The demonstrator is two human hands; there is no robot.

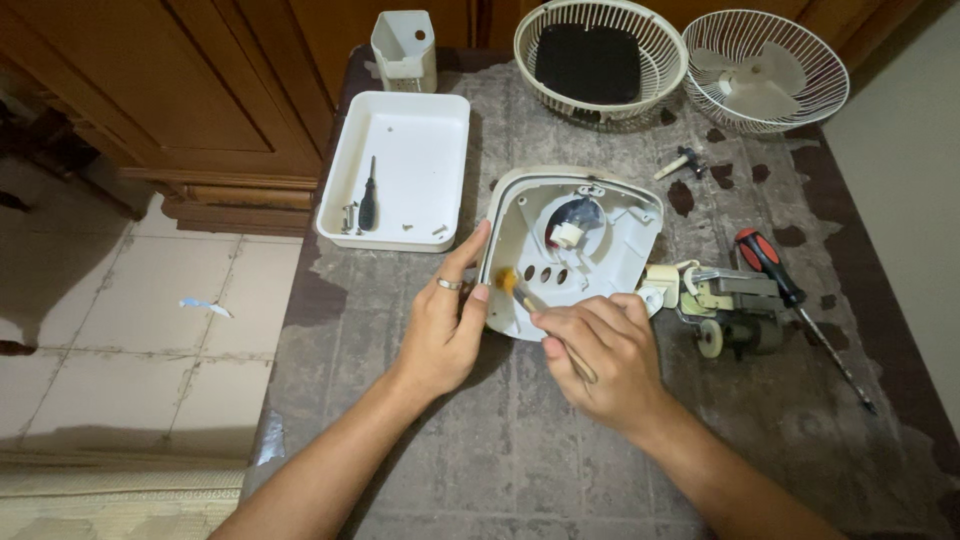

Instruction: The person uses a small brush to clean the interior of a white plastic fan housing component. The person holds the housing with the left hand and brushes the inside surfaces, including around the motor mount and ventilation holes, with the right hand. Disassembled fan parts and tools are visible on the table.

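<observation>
With the left hand (445, 325) clasping the rim of the white housing (570, 250) at table centre, the right hand (600, 355), pinched round a small brush (530, 305), best sweeps lightly, bristles angled inside the shell.
</observation>
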